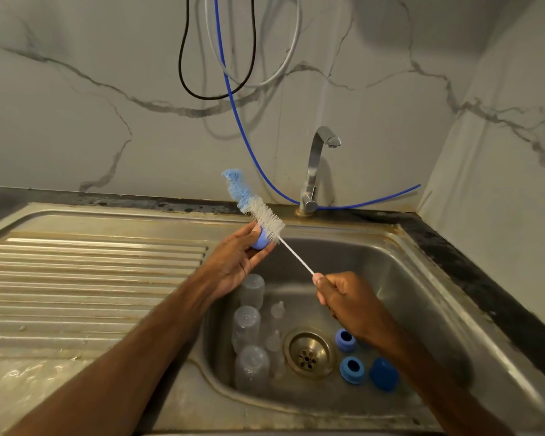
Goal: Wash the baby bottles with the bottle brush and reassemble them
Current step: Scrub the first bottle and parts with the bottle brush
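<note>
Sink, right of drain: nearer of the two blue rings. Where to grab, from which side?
Come from above and pinch the nearer blue ring across its outer wall, probably front to back: its hole faces up, and the dark blue cap crowds its right side, the drain its left.

The left hand and right hand are bare, as are both forearms.

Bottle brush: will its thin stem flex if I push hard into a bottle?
Probably a little. The bottle brush stem looks like thin twisted wire, yet runs straight though the right hand holds only its end, so likely light and fairly stiff. Bristles look soft.
</note>
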